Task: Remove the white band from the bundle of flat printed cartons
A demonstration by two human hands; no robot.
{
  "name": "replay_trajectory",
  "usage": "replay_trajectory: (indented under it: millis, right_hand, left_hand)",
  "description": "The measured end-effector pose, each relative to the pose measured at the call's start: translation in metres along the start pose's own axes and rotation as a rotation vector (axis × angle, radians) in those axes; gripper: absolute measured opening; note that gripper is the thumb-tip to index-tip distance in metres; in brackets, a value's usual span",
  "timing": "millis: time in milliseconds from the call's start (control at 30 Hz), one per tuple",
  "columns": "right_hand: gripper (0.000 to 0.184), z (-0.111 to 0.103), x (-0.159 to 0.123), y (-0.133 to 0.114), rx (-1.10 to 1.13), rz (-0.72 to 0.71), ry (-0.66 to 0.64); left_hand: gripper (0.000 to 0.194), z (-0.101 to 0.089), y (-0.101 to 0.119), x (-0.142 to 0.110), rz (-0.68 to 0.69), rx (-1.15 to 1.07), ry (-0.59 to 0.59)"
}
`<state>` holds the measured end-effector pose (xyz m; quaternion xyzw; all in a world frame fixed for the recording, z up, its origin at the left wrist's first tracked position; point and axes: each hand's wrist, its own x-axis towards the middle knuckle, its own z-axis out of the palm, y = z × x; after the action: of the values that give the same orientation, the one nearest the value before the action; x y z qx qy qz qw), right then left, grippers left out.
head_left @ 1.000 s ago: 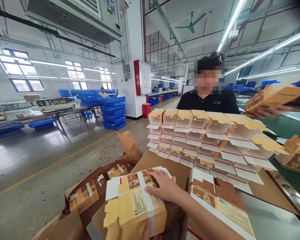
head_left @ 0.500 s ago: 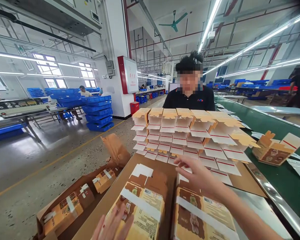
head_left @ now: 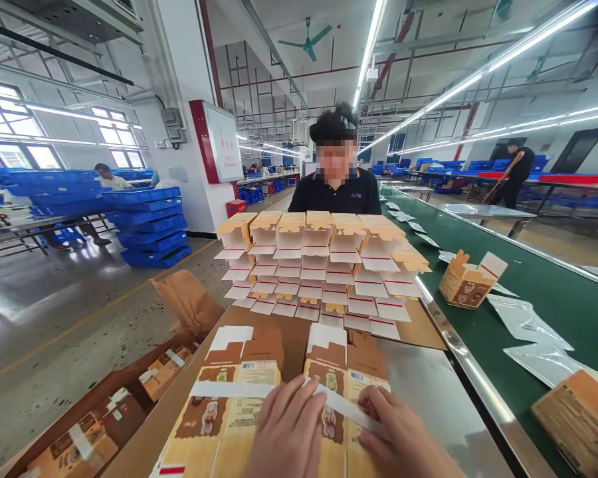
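Observation:
Two bundles of flat, unfolded printed cartons lie side by side on brown cardboard, each wrapped in a white paper band. My left hand [head_left: 286,425] lies with fingers stretched over the near left side of the right-hand carton bundle [head_left: 323,372], its fingertips on the band. At that bundle's right side, my right hand [head_left: 403,428] has its fingers curled around the white paper band [head_left: 346,407], which slants across the printed faces. The left-hand carton bundle [head_left: 199,425] sits just beside my left hand, untouched by the right one.
Stacked open cartons [head_left: 323,265] stand in rows ahead, with a co-worker [head_left: 335,189] behind them. On the right, a green conveyor belt [head_left: 483,265] carries silver pouches [head_left: 528,322] and upright cartons [head_left: 463,285]. A large box [head_left: 154,418] holding banded bundles is at lower left.
My right hand has come down from above the right bundle onto its band. My left hand has moved from the left bundle to the right one. The view has turned right.

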<state>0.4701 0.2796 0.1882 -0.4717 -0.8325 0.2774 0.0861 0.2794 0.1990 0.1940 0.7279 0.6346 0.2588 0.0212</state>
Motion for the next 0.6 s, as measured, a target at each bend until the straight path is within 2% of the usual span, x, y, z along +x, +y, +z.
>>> replay_trajectory:
  millis: [33,100,133,200,267,400,500,600]
  right_hand:
    - [0.014,-0.001,0.001,-0.001,-0.017,0.008,0.002]
    - [0.004,-0.004,0.002,-0.003,-0.058,0.014,0.007]
    - [0.004,-0.007,0.002,-0.004,-0.077,0.016,-0.001]
    - [0.016,-0.012,0.003,-0.004,-0.103,0.019,-0.035]
    - [0.023,-0.014,0.002,-0.004,-0.1,-0.009,-0.044]
    - [0.027,-0.009,0.0,-0.001,0.094,-0.114,0.04]
    - [0.028,-0.002,0.0,0.012,0.509,-0.134,0.124]
    - [0.03,0.004,-0.004,0.035,1.032,-0.062,0.304]
  left_hand:
    - [0.041,0.004,0.013,0.017,-0.015,-0.059,-0.184]
    - [0.039,0.012,0.032,0.044,-0.054,-0.103,-0.351]
    - [0.035,0.016,0.039,0.052,-0.078,-0.11,-0.392]
    - [0.02,0.02,0.044,0.059,-0.13,-0.122,-0.412]
    - [0.011,0.024,0.044,0.057,-0.157,-0.17,-0.393]
    - [0.017,0.034,0.042,0.045,-0.252,-0.329,-0.251]
    - [0.021,0.037,0.038,0.046,-0.35,-0.497,-0.151]
    - [0.03,0.028,0.033,0.048,-0.548,-0.699,0.011]
